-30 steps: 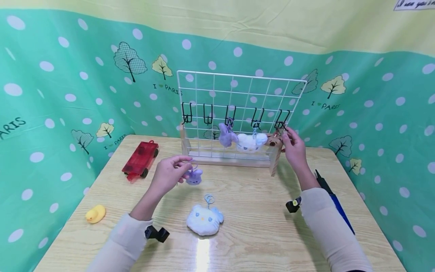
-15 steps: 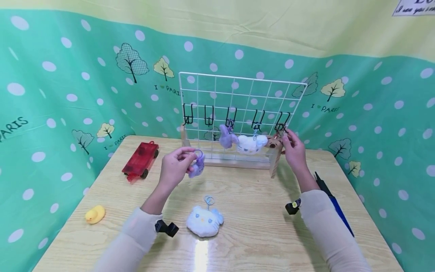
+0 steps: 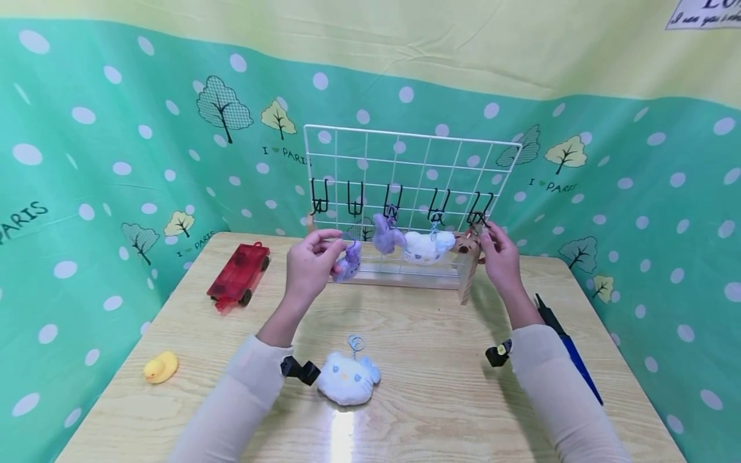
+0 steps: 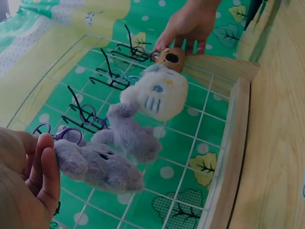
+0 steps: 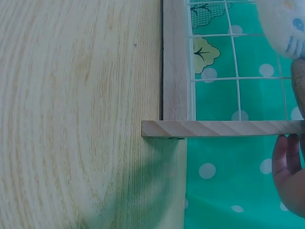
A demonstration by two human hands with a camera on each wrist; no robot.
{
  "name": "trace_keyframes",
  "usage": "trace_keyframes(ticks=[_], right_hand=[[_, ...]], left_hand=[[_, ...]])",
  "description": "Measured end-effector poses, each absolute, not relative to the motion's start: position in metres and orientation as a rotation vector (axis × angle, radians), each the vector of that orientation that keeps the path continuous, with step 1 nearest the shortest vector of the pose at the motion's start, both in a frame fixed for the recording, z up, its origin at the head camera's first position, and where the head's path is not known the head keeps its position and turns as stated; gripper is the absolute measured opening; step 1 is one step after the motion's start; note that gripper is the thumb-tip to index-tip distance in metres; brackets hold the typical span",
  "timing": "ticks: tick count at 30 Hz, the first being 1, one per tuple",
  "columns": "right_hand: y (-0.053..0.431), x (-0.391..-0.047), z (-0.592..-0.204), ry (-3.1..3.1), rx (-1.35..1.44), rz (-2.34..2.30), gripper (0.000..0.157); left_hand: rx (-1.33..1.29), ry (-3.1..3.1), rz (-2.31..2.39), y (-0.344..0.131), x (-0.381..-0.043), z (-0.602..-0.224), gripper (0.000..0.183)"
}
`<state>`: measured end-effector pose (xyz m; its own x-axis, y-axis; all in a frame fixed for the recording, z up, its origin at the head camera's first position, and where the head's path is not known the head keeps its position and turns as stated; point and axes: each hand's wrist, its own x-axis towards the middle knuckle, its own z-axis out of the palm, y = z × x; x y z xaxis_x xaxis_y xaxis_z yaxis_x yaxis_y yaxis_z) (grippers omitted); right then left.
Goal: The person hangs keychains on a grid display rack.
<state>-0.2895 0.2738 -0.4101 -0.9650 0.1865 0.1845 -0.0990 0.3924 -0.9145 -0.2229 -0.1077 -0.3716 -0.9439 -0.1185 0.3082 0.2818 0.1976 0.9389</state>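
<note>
My left hand (image 3: 312, 263) pinches the ring of a small purple plush keychain (image 3: 348, 265), which dangles in front of the rack's left half. In the left wrist view, the plush (image 4: 102, 167) hangs beside a second purple plush (image 4: 133, 136). At the right end, my right hand (image 3: 500, 257) grips the edge of the white wire rack (image 3: 413, 136), close to a brown bear keychain (image 3: 466, 243); its exact contact is partly hidden. A white cat plush (image 3: 425, 247) and the other purple plush (image 3: 386, 235) hang from black hooks (image 3: 356, 199).
Another white cat plush keychain (image 3: 347, 379) lies on the wooden table (image 3: 428, 399). A red toy car (image 3: 240, 275) and a yellow duck (image 3: 161, 367) are at the left. A blue-and-black folded umbrella-like object (image 3: 570, 350) lies at the right. Polka-dot cloth (image 3: 116, 212) encloses the table.
My left hand has risen and moved forward and right, carrying the purple plush keychain from above the table to the rack. My right hand stays at the rack's right end.
</note>
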Motion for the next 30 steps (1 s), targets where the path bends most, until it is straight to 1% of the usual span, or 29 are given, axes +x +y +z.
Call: trace_keyframes(ticks=[13,20,30], right_hand=[[0.276,-0.292,-0.414,-2.385,-0.049,1.595,0.055],[0.277,-0.293,-0.416,-2.382,-0.022,1.593,0.056],[0.278,-0.293,-0.415,-2.382,-0.016,1.586,0.055]], left_hand=[[-0.168,-2.062,-1.792,-0.095,-0.239,-0.357,0.018],[-0.124,-2.069,-1.784,-0.091,-0.246,-0.355,0.024],[-0.099,-2.109,-1.778,-0.088,-0.251,-0.356,0.022]])
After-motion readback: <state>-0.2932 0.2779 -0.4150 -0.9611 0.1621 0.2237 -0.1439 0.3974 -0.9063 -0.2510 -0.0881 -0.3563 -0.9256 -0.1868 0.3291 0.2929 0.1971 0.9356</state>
